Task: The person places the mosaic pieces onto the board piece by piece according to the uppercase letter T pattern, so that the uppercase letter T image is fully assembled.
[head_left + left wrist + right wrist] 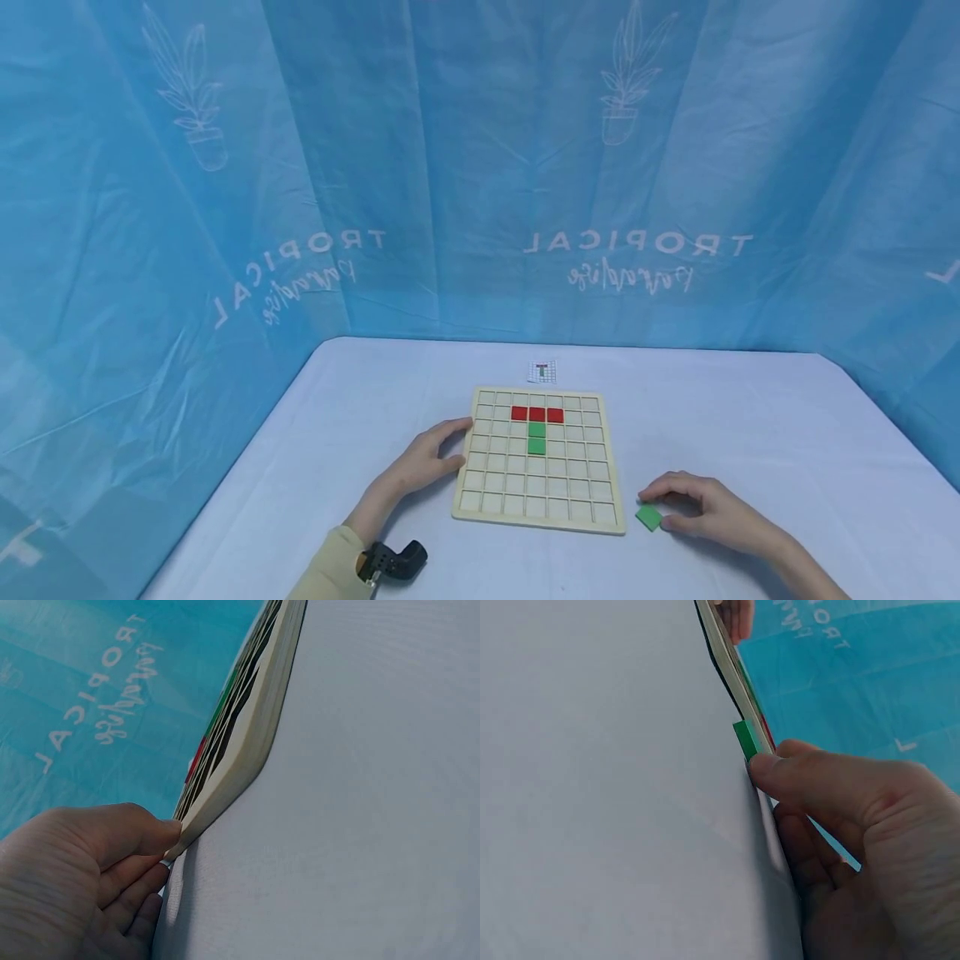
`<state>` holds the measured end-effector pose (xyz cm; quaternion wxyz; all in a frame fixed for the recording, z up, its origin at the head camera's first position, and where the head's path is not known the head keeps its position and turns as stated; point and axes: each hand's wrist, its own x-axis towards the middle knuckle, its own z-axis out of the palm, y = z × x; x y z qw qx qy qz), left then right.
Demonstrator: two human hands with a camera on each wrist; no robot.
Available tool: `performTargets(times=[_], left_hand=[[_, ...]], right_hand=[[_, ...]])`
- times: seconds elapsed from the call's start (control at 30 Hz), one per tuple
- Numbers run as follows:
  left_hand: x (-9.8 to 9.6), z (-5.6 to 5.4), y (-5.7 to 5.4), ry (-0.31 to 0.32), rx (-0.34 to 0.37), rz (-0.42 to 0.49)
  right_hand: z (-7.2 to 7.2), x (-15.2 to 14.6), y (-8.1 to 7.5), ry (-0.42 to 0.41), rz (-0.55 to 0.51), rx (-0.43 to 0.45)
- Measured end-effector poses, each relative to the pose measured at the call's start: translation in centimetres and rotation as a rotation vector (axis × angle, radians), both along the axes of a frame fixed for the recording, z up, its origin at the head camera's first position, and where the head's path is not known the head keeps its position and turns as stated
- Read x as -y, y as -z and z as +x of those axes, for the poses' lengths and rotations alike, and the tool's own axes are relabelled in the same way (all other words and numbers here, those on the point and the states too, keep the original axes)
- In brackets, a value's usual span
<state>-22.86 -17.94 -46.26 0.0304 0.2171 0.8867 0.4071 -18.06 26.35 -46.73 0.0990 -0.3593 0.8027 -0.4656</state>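
Observation:
A wooden grid board [502, 505] lies on the table, with three red tiles [537, 414] in a row and two green tiles [537, 438] below the middle one. At the board's left edge, my left hand [424, 458] rests its fingertips and thumb, spread apart; the left wrist view shows the thumb [161, 836] against the rim. Right of the board's near corner, my right hand [708, 510] pinches a loose green tile [648, 517] between thumb and fingers, low over the table. In the right wrist view the green tile [745, 739] shows edge-on, partly hidden by the thumb.
Just behind the board lies a small printed card [542, 372] with a red and green T on a grid. A white cloth [405, 375] covers the table. Blue curtains [480, 167] hang behind it and along the sides.

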Motion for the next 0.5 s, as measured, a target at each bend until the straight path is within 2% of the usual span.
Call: performTargets(times=[0.23,0.4,0.5], left_hand=[[-0.07,0.1,-0.11,-0.016,0.014,0.0],[-0.2,0.02,-0.26,-0.016,0.01,-0.008],[-0.19,0.1,-0.36,-0.011,0.007,-0.006]], right_hand=[[-0.17,0.24,0.44,0.0,-0.03,-0.129],[-0.08,0.29,0.61,0.024,-0.069,-0.105],[0.05,0.34,0.5,0.034,-0.048,-0.1]])
